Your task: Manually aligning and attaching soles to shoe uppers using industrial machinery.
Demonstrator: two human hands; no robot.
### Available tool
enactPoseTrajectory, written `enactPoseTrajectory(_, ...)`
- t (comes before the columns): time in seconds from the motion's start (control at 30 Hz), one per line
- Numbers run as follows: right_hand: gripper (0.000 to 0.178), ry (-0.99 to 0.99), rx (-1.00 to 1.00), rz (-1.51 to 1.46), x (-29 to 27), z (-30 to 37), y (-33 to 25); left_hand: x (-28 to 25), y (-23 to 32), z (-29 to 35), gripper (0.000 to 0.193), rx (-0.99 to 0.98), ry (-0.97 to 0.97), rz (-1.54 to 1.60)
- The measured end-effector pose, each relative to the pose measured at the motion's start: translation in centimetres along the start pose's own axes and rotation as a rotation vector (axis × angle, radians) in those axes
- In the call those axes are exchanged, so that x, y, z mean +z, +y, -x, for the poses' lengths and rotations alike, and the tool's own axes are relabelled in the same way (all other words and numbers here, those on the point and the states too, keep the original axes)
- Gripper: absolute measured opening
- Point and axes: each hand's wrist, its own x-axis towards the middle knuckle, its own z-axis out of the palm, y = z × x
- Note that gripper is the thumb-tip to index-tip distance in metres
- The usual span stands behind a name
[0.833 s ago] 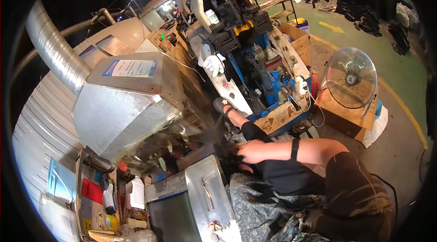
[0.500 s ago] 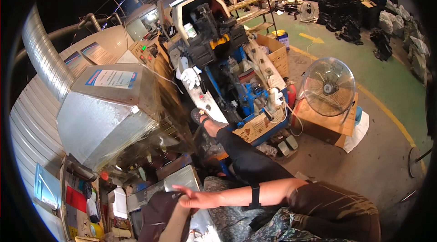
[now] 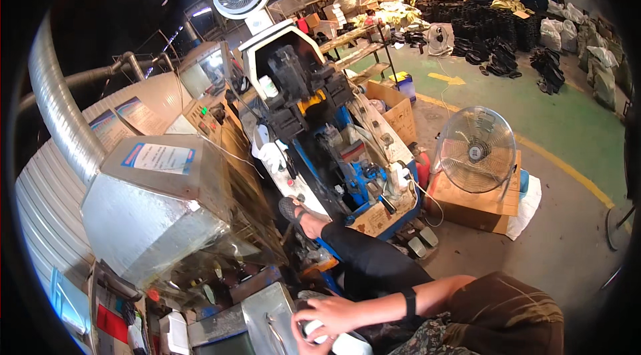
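Note:
At the lower middle, my right hand (image 3: 330, 315), with a black band on its wrist, curls over a small white item (image 3: 314, 329). My left hand (image 3: 309, 345) lies just under it by the lower edge, its fingers closed round the same item; part of this hand is cut off. The item's kind cannot be made out. Another white piece (image 3: 350, 344) lies against my hands on the lap side. Just left of the hands is a metal tray-like surface (image 3: 260, 311) with a thin curved rod (image 3: 275, 328) on it.
A blue and white machine (image 3: 307, 198) stands ahead, a white glove (image 3: 270, 157) on its left ledge. My sandalled foot (image 3: 304, 218) rests at its front. Left is a metal hood (image 3: 143, 201); right, a round fan (image 3: 475, 151) on a cardboard box (image 3: 467, 205). Pedals (image 3: 422, 243) sit below.
My right hand has left my left forearm and moved right and down. Both hands now meet round the white item. The dark brown material by my left arm is out of view.

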Motion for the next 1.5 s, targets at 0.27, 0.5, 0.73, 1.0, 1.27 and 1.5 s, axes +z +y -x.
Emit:
enactPoseTrajectory(0.27, 0.085, -0.12, 0.02, -0.258, -1.0, -3.1, 4.3, -1.5, -0.4, -3.0, 0.072, -0.029, -0.054, 0.232)
enactPoseTrajectory(0.5, 0.073, -0.328, -0.085, -0.675, 4.7, -5.3, 6.6, -2.0, 1.2, -1.9, 0.052, -0.053, -0.01, 0.133)
enactPoseTrajectory(0.73, 0.064, -0.123, -0.068, -0.591, 3.3, -4.5, 5.1, -2.7, -5.3, -4.9, 0.1, -0.004, -0.16, 0.199)
enactPoseTrajectory(1.0, 0.054, 0.068, 0.073, -0.569, 4.2, -3.7, 4.5, -3.3, -6.6, -5.2, 0.09, 0.047, -0.152, -0.165)
enactPoseTrajectory(1.27, 0.024, 0.218, 0.44, -0.698, 10.5, 3.0, 8.2, -5.4, -6.7, -7.5, 0.068, -0.006, -0.099, 0.154)
enactPoseTrajectory(1.5, 0.041, 0.004, 0.531, -1.355, 8.1, 2.8, 8.0, -4.5, -5.6, -4.0, 0.065, -0.145, 0.087, 0.363)
